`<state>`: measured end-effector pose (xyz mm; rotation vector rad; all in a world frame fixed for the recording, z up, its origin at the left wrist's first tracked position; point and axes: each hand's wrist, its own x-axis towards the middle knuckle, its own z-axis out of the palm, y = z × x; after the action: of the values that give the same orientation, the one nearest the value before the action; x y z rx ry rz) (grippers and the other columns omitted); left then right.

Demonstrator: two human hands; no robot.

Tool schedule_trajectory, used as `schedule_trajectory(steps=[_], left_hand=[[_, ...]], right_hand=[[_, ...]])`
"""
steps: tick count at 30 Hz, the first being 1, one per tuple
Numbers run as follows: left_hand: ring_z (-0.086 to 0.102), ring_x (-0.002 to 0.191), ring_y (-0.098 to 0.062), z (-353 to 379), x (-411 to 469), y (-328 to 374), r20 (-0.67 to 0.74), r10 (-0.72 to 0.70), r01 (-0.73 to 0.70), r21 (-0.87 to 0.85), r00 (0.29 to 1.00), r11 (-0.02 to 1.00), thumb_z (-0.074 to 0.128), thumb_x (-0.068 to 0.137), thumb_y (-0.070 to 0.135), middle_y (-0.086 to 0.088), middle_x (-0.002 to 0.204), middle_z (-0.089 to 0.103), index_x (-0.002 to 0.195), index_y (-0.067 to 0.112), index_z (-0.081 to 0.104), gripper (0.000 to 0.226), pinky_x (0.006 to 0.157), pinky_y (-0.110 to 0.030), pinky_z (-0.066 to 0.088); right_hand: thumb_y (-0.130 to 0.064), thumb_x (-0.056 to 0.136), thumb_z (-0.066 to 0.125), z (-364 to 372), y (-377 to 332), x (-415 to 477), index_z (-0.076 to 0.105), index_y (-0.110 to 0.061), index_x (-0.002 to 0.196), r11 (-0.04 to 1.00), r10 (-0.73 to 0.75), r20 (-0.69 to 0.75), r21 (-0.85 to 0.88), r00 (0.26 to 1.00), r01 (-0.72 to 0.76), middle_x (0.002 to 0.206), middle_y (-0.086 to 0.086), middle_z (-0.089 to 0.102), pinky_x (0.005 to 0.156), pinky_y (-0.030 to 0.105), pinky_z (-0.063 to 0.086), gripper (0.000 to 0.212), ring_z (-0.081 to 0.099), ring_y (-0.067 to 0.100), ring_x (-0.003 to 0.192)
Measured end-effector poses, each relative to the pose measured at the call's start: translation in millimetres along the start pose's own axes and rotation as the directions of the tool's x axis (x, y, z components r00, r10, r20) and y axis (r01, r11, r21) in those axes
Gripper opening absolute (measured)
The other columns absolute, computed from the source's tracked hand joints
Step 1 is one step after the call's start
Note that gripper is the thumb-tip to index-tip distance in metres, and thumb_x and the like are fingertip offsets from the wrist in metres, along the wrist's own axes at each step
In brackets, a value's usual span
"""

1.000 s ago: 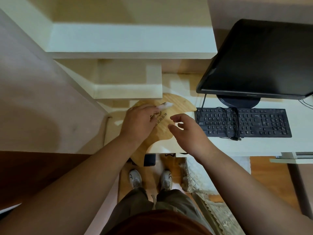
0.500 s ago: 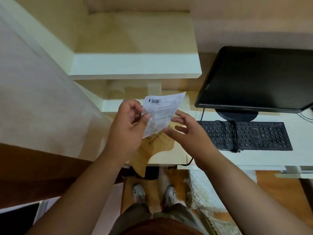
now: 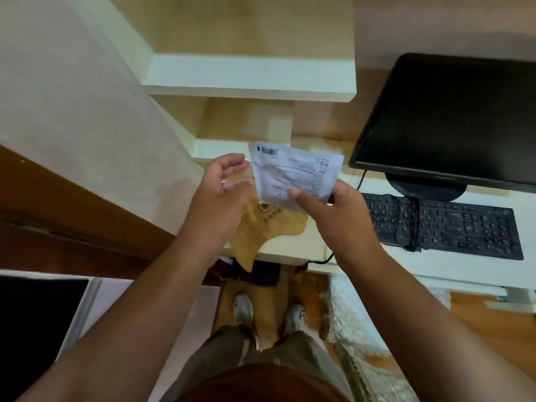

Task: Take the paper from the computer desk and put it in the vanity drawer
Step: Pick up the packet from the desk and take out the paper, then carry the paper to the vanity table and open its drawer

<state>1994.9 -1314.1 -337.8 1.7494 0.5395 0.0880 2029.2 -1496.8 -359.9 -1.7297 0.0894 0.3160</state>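
the right hand [image 3: 338,210] pinches the paper [image 3: 293,175] by its lower corner, lifted clear above the counter [image 3: 290,245] just left of the keyboard [image 3: 452,227], so it can be carried off. the left hand [image 3: 223,192] is spread wide, just beside the paper, holding nothing.

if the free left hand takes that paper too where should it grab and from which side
Pinch the paper's bare left edge below the barcode, coming from the left. The right hand already pinches the lower right part, the sheet is off the desk, and the open left hand sits beside that edge.
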Motion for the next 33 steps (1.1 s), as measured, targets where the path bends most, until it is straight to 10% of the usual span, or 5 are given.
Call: schedule_trajectory(steps=[6,13,18,28,33], left_hand=[[0.063,0.071,0.024,-9,-33,-8,-0.019,-0.113,0.112,-0.032,0.993,0.993,0.061,0.099,0.019,0.046,0.080,0.066,0.119,0.037,0.061,0.027,0.071,-0.020,0.053],[0.061,0.071,0.023,-19,-44,-18,-0.019,-0.057,0.056,-0.037,0.998,0.998,0.062,0.097,0.015,0.022,0.118,0.065,0.110,0.039,0.058,0.027,0.076,-0.025,0.053],[0.061,0.114,0.002,-15,-55,-24,0.160,-0.043,0.049,-0.031,0.986,0.998,0.063,0.094,0.016,0.020,0.120,0.066,0.110,0.039,0.060,0.028,0.106,-0.039,0.050],[0.063,0.117,-0.007,47,-129,-21,0.538,0.034,-0.052,0.019,0.842,0.998,0.064,0.091,0.019,0.018,0.119,0.068,0.109,0.040,0.062,0.027,0.108,-0.046,0.048],[0.064,0.113,-0.005,94,-194,-16,0.718,0.078,-0.126,0.013,0.692,0.992,0.066,0.090,0.021,0.018,0.116,0.069,0.107,0.041,0.064,0.026,0.106,-0.045,0.050]], right_hand=[[-0.031,0.098,0.062,5,-3,-14,0.071,-0.026,0.123,0.973,-0.030,-0.005,-0.227,1.000,0.028,0.111,-0.014,0.073,0.090,0.038,0.059,0.027,0.070,0.011,0.103],[-0.033,0.096,0.063,8,4,-59,0.071,-0.030,0.123,0.976,-0.021,-0.101,-0.216,0.995,-0.001,0.112,-0.016,0.075,0.090,0.036,0.059,0.029,0.070,0.006,0.101],[-0.031,0.094,0.065,5,17,-109,0.074,-0.027,0.122,0.967,-0.012,-0.281,-0.247,0.960,-0.060,0.111,-0.014,0.076,0.089,0.037,0.059,0.030,0.071,0.007,0.099],[-0.031,0.096,0.063,-35,37,-244,0.074,-0.029,0.119,0.955,0.066,-0.627,-0.187,0.776,-0.232,0.104,-0.017,0.074,0.070,0.016,0.051,0.025,0.066,-0.003,0.089],[-0.032,0.097,0.062,-65,49,-316,0.072,-0.029,0.123,0.967,0.094,-0.794,-0.071,0.601,-0.245,0.111,-0.014,0.076,0.081,0.031,0.060,0.028,0.070,0.006,0.098]])
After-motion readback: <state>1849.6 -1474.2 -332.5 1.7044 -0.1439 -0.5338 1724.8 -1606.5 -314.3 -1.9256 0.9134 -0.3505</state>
